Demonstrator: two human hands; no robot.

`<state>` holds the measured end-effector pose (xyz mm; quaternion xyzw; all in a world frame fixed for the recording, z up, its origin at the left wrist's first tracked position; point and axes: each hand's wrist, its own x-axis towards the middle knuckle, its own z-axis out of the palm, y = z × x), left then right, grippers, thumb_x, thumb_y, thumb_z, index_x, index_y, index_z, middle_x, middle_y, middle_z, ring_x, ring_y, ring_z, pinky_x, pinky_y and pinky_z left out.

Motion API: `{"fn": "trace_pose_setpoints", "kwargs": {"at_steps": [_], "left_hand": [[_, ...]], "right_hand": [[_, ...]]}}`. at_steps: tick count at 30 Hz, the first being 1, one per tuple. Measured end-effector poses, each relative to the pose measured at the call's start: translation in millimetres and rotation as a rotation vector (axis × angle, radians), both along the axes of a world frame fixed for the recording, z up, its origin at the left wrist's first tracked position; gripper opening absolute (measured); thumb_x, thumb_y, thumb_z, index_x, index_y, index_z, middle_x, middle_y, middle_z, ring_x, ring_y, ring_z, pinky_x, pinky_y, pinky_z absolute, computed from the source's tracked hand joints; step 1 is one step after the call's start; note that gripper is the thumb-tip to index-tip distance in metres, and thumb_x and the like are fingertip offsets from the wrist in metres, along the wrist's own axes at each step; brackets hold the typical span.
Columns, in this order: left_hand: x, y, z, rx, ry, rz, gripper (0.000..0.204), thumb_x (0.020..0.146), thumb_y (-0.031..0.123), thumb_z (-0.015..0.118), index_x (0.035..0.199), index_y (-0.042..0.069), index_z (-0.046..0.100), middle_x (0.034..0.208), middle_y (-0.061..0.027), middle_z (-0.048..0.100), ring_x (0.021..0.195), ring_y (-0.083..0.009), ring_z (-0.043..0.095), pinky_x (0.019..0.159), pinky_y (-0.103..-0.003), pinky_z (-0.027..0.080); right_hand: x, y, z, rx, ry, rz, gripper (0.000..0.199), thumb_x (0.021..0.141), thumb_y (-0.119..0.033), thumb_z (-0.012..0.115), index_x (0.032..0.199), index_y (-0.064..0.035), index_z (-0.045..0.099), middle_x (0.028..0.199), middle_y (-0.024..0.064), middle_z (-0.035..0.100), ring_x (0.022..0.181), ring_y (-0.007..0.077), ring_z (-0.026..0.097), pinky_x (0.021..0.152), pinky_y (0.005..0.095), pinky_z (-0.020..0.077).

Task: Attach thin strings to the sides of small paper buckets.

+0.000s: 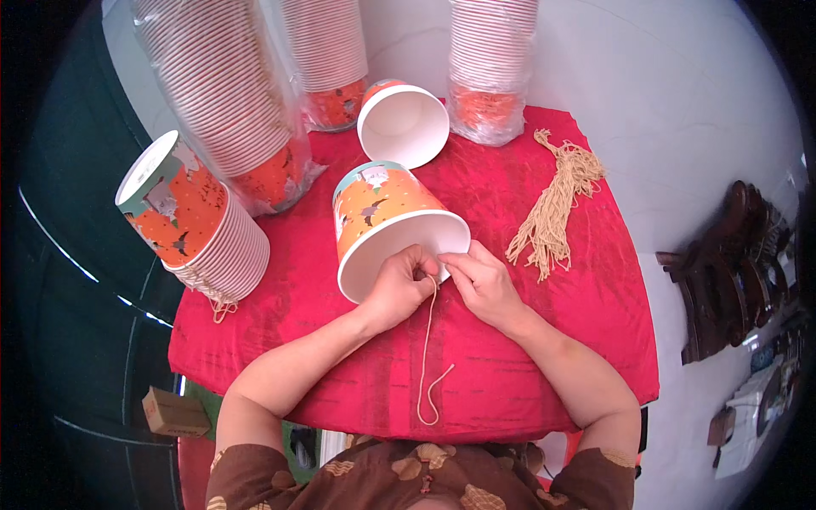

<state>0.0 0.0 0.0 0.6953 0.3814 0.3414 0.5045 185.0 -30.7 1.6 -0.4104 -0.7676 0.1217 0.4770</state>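
Note:
An orange patterned paper bucket [387, 202] lies tipped on the red cloth, its white mouth turned toward me. At the right part of its rim my two hands meet. My left hand [405, 279] reaches just inside the mouth, thumb and fingers pinched on a beige cord [427, 340]. The cord hangs down from there and curls near the table's front edge. My right hand [481, 282] has its fingertips closed at the rim beside the left; whether they grip the rim or the cord's end is hidden.
Plastic-wrapped stacks of buckets [217, 76] stand along the back, with another wrapped stack [489, 68] further right. A loose bucket [406, 127] lies behind mine. Nested buckets [223, 246] lean at the left. A bundle of beige cords [557, 200] lies at the right on the red cloth [586, 340].

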Motion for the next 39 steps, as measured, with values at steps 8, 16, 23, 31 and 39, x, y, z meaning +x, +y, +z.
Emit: {"fn": "trace_pose_setpoints", "kwargs": {"at_steps": [8, 16, 23, 31, 39], "left_hand": [[10, -19, 9, 0.488, 0.131, 0.104, 0.015, 0.083, -0.006, 0.059, 0.095, 0.002, 0.053, 0.083, -0.0082, 0.058, 0.072, -0.0173, 0.057, 0.065, -0.031, 0.048], [11, -18, 14, 0.914, 0.373, 0.126, 0.023, 0.079, -0.005, 0.060, 0.100, 0.002, 0.054, 0.081, -0.0164, 0.056, 0.075, -0.0353, 0.059, 0.063, -0.044, 0.050], [4, -14, 3, 1.050, 0.667, 0.173, 0.016, 0.076, 0.005, 0.058, 0.088, 0.000, 0.048, 0.078, -0.0156, 0.055, 0.070, -0.0319, 0.061, 0.058, -0.040, 0.053], [1, -11, 4, 0.989, 0.564, 0.173, 0.014, 0.085, 0.011, 0.058, 0.088, 0.001, 0.048, 0.076, -0.0167, 0.059, 0.067, -0.0319, 0.063, 0.058, -0.042, 0.052], [-1, -13, 5, 0.957, 0.549, 0.153, 0.020, 0.088, 0.017, 0.060, 0.089, 0.002, 0.048, 0.076, -0.0159, 0.060, 0.065, -0.0315, 0.063, 0.057, -0.042, 0.052]], "right_hand": [[-7, 6, -5, 0.050, 0.073, -0.011, 0.016, 0.081, 0.004, 0.059, 0.096, 0.0030, 0.064, 0.091, 0.0199, 0.061, 0.085, 0.0369, 0.062, 0.073, 0.0436, 0.0512], [-8, 5, -1, -0.025, 0.042, -0.049, 0.019, 0.080, 0.004, 0.057, 0.098, 0.0018, 0.063, 0.092, 0.0210, 0.062, 0.086, 0.0377, 0.062, 0.074, 0.0446, 0.0515], [-7, 5, -4, -0.001, 0.005, -0.077, 0.018, 0.081, 0.002, 0.059, 0.098, 0.0023, 0.065, 0.094, 0.0211, 0.063, 0.086, 0.0367, 0.063, 0.075, 0.0432, 0.0527], [-5, 5, -5, 0.004, 0.041, -0.022, 0.019, 0.084, 0.000, 0.059, 0.102, 0.0032, 0.065, 0.099, 0.0223, 0.062, 0.091, 0.0380, 0.063, 0.080, 0.0440, 0.0522], [-2, 1, -3, -0.058, 0.014, 0.042, 0.020, 0.084, -0.003, 0.061, 0.103, 0.0011, 0.064, 0.106, 0.0219, 0.059, 0.094, 0.0381, 0.062, 0.080, 0.0438, 0.0516]]}}
